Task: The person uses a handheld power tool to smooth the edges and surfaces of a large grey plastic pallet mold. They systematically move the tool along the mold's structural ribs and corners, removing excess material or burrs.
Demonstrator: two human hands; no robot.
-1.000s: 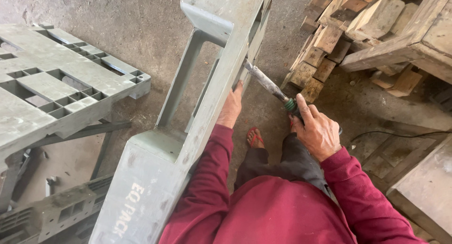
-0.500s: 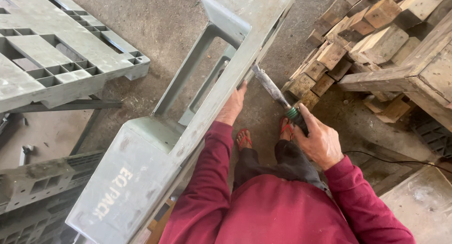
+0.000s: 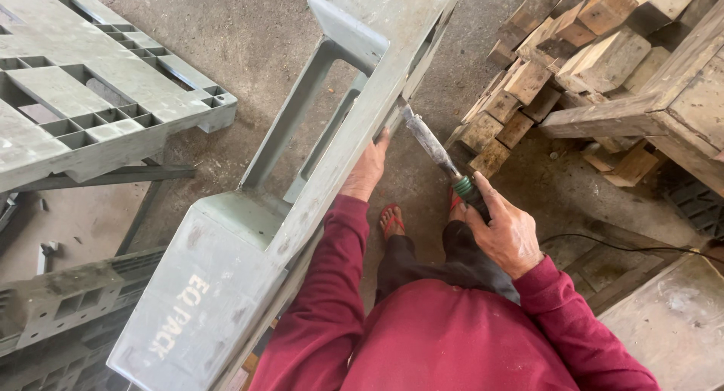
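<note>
bracing the upended grey plastic pallet (image 3: 332, 172) at centre frame, my left hand (image 3: 367, 168) lies flat against its edge; my right hand (image 3: 507, 236) has its fingers wrapped around a green-handled chisel (image 3: 437, 153), blade tip touching the pallet's edge.

floor (image 3: 249, 29): bare grey concrete, dusty | upper right: heap of wooden blocks (image 3: 558, 52) beside a wooden pallet (image 3: 664, 104) | left: grey plastic pallet (image 3: 90, 112) lay flat | light: even daylight

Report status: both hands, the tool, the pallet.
Left hand braced on upended grey plastic pallet. Right hand gripping green-collared metal chisel, tip at pallet edge. Stacked wooden blocks beside, apart.
</note>
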